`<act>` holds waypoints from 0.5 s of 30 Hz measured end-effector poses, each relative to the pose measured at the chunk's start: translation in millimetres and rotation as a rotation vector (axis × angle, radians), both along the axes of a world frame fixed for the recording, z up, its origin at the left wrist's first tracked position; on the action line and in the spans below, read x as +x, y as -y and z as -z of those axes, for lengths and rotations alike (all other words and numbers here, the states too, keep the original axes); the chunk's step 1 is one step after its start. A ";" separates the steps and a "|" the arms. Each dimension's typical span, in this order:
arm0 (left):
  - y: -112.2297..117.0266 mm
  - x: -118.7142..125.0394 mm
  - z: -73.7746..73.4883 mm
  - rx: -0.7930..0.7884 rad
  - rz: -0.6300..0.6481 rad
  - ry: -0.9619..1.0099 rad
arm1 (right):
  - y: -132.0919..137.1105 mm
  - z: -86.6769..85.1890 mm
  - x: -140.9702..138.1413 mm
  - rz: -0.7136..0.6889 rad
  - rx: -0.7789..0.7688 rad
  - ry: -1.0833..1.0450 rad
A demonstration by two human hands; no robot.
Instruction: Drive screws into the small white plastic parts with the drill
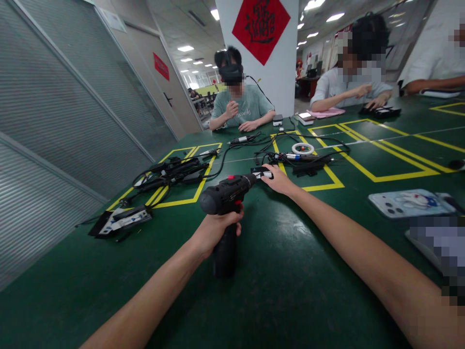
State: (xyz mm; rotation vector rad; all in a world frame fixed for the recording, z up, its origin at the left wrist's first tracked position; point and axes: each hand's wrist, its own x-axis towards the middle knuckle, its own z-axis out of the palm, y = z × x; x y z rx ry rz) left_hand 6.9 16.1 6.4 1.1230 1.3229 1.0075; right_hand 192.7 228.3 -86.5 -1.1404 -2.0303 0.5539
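Note:
My left hand (221,228) is wrapped round the grip of a black cordless drill (225,194) with red accents. The drill's front end points away and to the right, towards my right hand (278,180). Between the fingers of that hand is a small black and white piece (262,173), held close to the drill's tip. Whether the tip touches this piece I cannot tell. The drill's thick base (224,257) hangs at or just over the green table (276,291).
Tangled black cables and adapters (181,169) lie to the left, near a black and white bracket-like part (123,220). Behind my right hand are a roll of white tape (302,149) and pen-like tools (298,157). A phone (410,202) lies right. Several people sit across the table.

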 end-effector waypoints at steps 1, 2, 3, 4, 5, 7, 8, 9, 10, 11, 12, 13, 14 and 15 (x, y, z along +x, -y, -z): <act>0.0 0.1 -0.2 0.004 -0.003 0.000 | 0.3 -0.2 0.0 -0.001 -0.003 0.001; 0.1 0.2 -0.3 0.004 -0.009 -0.003 | 0.6 -0.5 0.0 0.000 -0.007 0.002; 0.1 0.3 -0.4 0.001 -0.017 -0.009 | 0.8 -0.6 0.0 0.003 -0.011 0.003; 0.2 0.5 -0.5 -0.005 -0.025 -0.014 | 0.9 -0.7 -0.1 0.004 -0.014 0.004; 0.2 0.7 -0.6 -0.010 -0.030 -0.017 | 0.9 -0.6 -0.1 0.003 -0.016 0.004; 0.3 1.2 -0.8 -0.014 -0.029 -0.017 | 0.5 0.0 -0.3 0.003 -0.016 0.002; 0.3 1.3 -0.8 -0.011 -0.026 -0.015 | 0.1 0.4 -0.4 0.003 -0.014 0.000; 0.3 1.4 -0.8 -0.008 -0.024 -0.013 | -0.3 1.0 -0.6 0.004 -0.012 -0.001; 0.3 1.3 -0.7 -0.006 -0.022 -0.013 | -0.7 1.5 -0.7 0.006 -0.010 -0.002; 0.2 1.2 -0.6 -0.006 -0.020 -0.017 | -1.1 2.0 -0.8 0.009 -0.009 -0.002; 0.2 0.9 -0.4 -0.006 -0.018 -0.021 | -1.4 2.4 -1.0 0.010 -0.009 -0.001; 0.1 0.7 -0.2 -0.005 -0.016 -0.025 | -1.6 2.6 -1.0 0.010 -0.009 0.001; 0.0 0.4 -0.1 -0.005 -0.015 -0.029 | -1.7 2.7 -1.1 0.010 -0.007 0.001; -0.1 0.2 0.1 -0.006 -0.015 -0.029 | -1.7 2.7 -1.1 0.008 -0.003 0.001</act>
